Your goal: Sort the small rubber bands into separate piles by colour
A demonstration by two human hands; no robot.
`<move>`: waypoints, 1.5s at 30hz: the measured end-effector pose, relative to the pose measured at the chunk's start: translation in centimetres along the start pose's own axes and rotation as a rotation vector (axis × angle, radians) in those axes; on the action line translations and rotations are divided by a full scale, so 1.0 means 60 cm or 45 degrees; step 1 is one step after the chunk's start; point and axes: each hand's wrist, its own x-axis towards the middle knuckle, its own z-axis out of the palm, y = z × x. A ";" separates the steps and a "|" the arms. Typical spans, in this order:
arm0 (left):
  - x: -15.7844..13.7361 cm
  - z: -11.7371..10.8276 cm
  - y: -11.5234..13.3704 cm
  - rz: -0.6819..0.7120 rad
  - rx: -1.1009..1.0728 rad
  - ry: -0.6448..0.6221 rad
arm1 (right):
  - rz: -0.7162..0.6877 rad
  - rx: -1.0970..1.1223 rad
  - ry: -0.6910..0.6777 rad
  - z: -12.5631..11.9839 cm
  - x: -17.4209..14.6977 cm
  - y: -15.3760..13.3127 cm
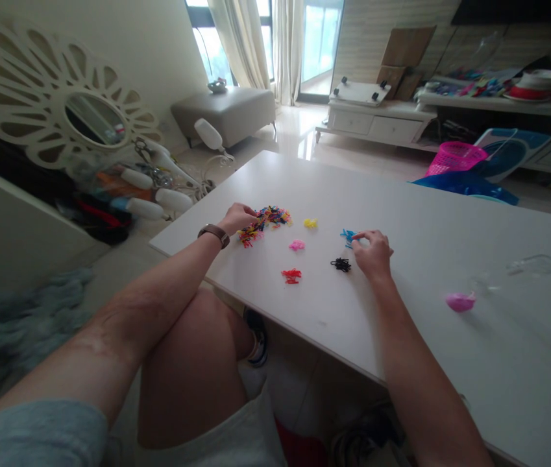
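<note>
My left hand [239,217], with a brown watch [214,235] on the wrist, reaches into a mixed heap of small colourful hair ties [271,217]. Its fingers are drawn together at the heap, and their tips are partly hidden. My right hand [372,251] is at a small pile of blue hair ties [348,237], thumb and forefinger pinched at its edge; what lies between them is too small to make out. Between the hands lie separate piles of yellow [310,224], pink [297,245] and red hair ties [291,276]. Black hair ties [341,264] lie just below the blue ones.
All this lies on a white table [324,188]. A pink pouch-like item [461,301] and a clear plastic piece [534,264] are on its right side. Beyond the table stand a pink basket [455,157] and a grey bench [229,113]. A white-shaded lamp [172,199] is at the left edge.
</note>
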 end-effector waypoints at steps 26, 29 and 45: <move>0.003 0.009 0.001 0.028 0.012 -0.005 | 0.001 0.060 -0.021 0.000 -0.003 -0.007; 0.002 0.010 0.004 0.033 -0.031 -0.002 | -0.018 0.058 -0.015 0.001 -0.003 -0.004; -0.003 0.023 0.012 0.027 -0.186 -0.061 | -0.031 0.064 -0.007 0.004 -0.004 -0.002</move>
